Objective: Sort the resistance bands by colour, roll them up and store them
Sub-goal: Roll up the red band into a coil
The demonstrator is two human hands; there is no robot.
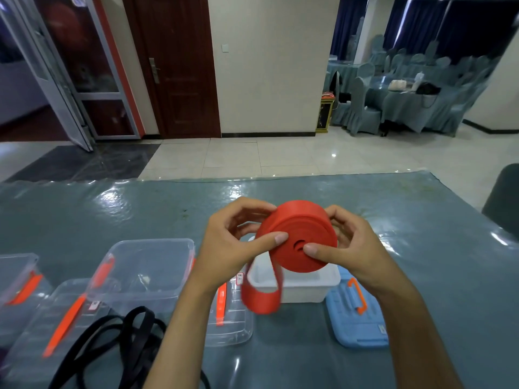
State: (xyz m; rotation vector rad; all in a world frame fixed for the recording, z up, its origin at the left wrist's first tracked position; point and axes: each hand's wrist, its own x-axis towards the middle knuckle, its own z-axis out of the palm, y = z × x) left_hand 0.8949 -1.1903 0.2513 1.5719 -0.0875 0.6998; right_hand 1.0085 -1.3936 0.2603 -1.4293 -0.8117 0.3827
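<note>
Both bare forearms reach forward and up from the bottom edge, converging at mid-frame. The left hand [230, 242] has its fingers curled over the far rim of a rolled red band [297, 237] and its thumb pressed flat on the near face. The right hand [345, 242] mirrors it, thumb near the roll's centre, fingers curled behind.

A person's two bare forearms enter from six o'clock, uncovered from the bottom edge to the wrists, with no sleeve in view. The bare left hand [227, 245], toward nine o'clock, and the bare right hand [346, 242], toward three o'clock, show short, unpainted fingernails; fingers and wrists are plain.
</note>
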